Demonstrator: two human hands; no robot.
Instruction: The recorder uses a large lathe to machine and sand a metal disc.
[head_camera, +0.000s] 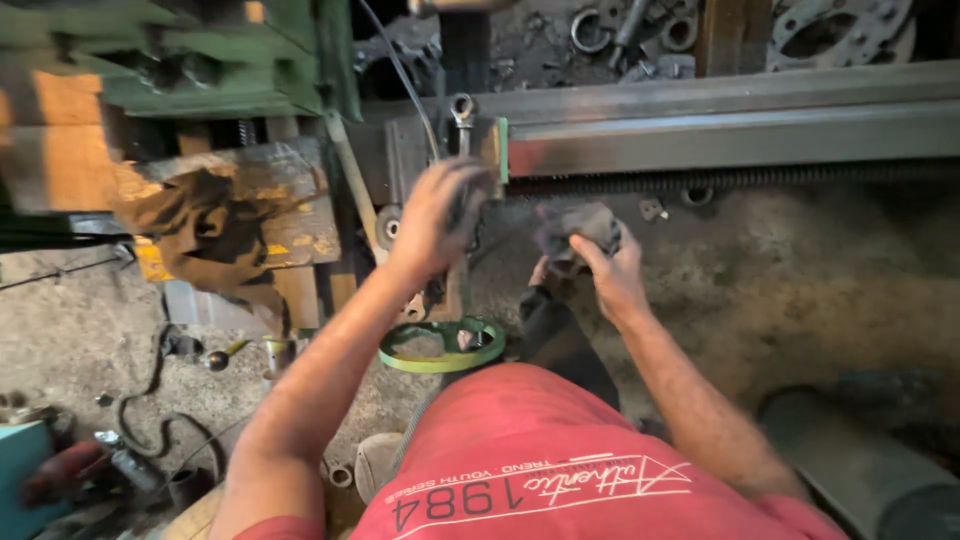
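Dusty workshop ground (800, 290) spreads under a long grey steel lathe bed (730, 125), seen from above. Just below the bed, the right hand (605, 270) is clamped around a dark crumpled rag (578, 228), thumb over its top, the cloth bunched against the palm near a dark-trousered knee. To its left and slightly higher, the left hand (438, 215) is blurred in front of the bed's green-edged end plate (502, 150); whether its fingers close on anything cannot be told. Below it, a green oval ring-shaped part (442, 345) lies on the ground. Farther left, a brown stained cloth (215, 235) drapes over a yellow-streaked wooden block (300, 200), beneath a green machine body (200, 60). Steel rings and flanges (835, 30) lie behind the bed.
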